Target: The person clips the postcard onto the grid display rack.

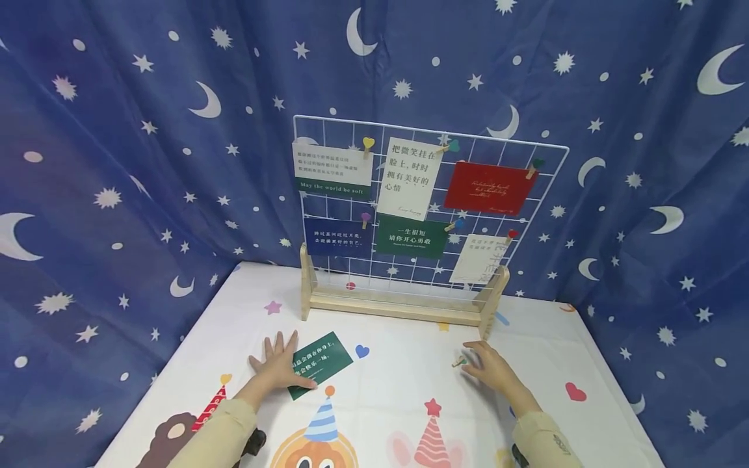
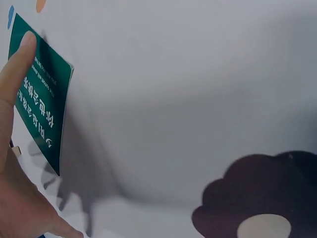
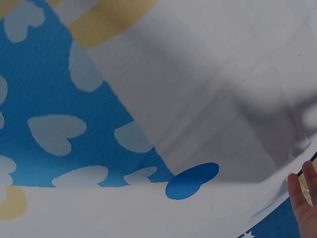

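A green card (image 1: 322, 359) with white writing lies aslant on the table at the left of centre. My left hand (image 1: 276, 369) is over its left end, fingers spread and thumb along the printed face. In the left wrist view the thumb crosses the green card (image 2: 42, 94), which throws a shadow beside its edge. A small wooden clothespin with a green heart (image 1: 460, 361) is right at the fingertips of my right hand (image 1: 491, 370), whose thumb and forefinger stand apart. Only some fingers of the right hand (image 3: 303, 191) show at the edge of the right wrist view.
Behind the hands stands a white wire grid (image 1: 421, 276) in a wooden base (image 1: 398, 308). Several cards hang on it by heart clothespins, among them a red card (image 1: 490, 188) and a dark blue card (image 1: 338, 238). A blue star-and-moon curtain (image 1: 146, 162) surrounds the printed tablecloth (image 1: 386, 383).
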Motion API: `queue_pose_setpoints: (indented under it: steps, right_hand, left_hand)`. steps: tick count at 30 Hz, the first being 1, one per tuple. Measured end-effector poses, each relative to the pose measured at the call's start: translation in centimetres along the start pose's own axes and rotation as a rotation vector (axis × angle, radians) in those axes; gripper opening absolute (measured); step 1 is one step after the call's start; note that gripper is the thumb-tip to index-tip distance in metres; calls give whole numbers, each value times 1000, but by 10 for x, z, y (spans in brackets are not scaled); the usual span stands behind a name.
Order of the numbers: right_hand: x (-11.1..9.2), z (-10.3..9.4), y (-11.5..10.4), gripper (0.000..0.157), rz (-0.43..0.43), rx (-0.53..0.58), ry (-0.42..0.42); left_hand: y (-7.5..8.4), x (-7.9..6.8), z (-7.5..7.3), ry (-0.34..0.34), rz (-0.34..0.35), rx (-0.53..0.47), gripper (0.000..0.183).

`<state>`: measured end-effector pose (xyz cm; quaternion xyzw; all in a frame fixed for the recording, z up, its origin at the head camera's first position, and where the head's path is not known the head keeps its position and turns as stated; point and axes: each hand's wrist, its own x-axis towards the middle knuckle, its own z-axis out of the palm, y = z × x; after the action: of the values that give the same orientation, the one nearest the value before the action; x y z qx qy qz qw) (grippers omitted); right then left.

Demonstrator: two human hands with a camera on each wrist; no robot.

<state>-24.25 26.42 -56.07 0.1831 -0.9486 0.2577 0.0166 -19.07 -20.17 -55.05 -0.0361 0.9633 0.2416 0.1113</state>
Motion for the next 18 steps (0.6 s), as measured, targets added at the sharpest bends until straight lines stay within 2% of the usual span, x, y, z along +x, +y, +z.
queue_pose_setpoints:
  steps: [8, 15, 18]
  right_hand:
    - [3, 0, 3, 49, -14, 4, 5]
    - [-1, 2, 5, 54, 84, 45, -36]
    - [-3, 3, 6, 55, 88, 46, -46]
  left_hand:
    - [5, 2, -5, -51, -55, -7, 123]
    - [13, 7, -7, -8, -56, 61, 105]
    - [18, 6, -6, -7, -63, 77, 101]
